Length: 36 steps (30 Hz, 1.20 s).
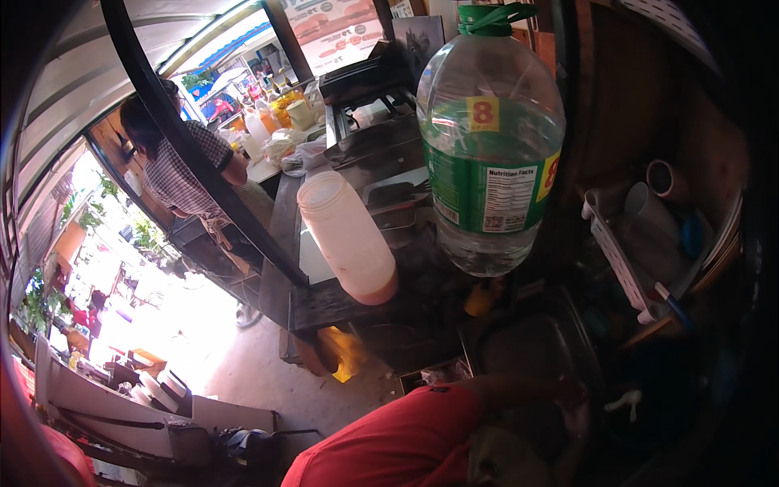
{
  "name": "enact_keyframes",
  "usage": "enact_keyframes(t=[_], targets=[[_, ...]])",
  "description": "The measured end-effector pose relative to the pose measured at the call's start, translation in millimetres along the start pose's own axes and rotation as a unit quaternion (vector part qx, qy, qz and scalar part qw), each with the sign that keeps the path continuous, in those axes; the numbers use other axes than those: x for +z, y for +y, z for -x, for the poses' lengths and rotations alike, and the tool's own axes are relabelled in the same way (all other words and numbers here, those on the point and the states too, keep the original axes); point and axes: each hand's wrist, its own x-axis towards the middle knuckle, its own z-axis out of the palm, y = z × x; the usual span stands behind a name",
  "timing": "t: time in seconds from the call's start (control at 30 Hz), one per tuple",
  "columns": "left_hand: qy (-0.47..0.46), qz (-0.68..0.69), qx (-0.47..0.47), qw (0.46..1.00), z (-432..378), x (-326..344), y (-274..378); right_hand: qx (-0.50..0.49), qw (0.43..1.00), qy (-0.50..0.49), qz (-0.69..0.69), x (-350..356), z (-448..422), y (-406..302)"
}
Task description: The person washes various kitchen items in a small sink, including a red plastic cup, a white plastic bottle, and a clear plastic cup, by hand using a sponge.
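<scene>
My left arm, in a red sleeve (pixel 389 438), reaches right over a dark sink basin (pixel 523 341). At its end my left hand (pixel 563 392) is in deep shadow, near the basin's right side. My right hand (pixel 576 423) appears close beside it, dim and partly hidden. What either hand holds cannot be made out. Beyond the sink stands a large clear plastic bottle (pixel 517 79) with a green cap and green label, partly filled with clear liquid. Left of it, an open translucent plastic jar (pixel 347 243) has a little orange-brown residue at its base.
A white plastic rack (pixel 614 262) holds cups at right. A small white plastic piece (pixel 625 402) lies below it. Metal trays (pixel 389 213) sit on the counter. A person (pixel 188 158) stands beyond a dark post (pixel 201 164). A yellow bag (pixel 345 356) hangs under the counter.
</scene>
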Motion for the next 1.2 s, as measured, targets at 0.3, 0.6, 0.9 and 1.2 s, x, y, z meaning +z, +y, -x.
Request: enact_keyframes(t=[0.3, 0.6, 0.9, 1.2], targets=[[-0.021, 0.009, -0.002, 1.000, -2, 19, -5, -0.089, 0.990, 0.078, 0.074, -123, 26, 34], [-0.037, 0.016, -0.011, 0.999, -2, 27, -11, -0.212, 0.931, 0.190, 0.227, -188, 42, 39], [-0.023, 0.035, -0.025, 0.999, 15, 6, -11, -0.060, 0.935, 0.315, -0.152, -60, 35, -9], [-0.013, 0.063, -0.025, 0.998, 34, -2, -7, -0.170, 0.941, 0.274, 0.105, -81, 52, 0]])
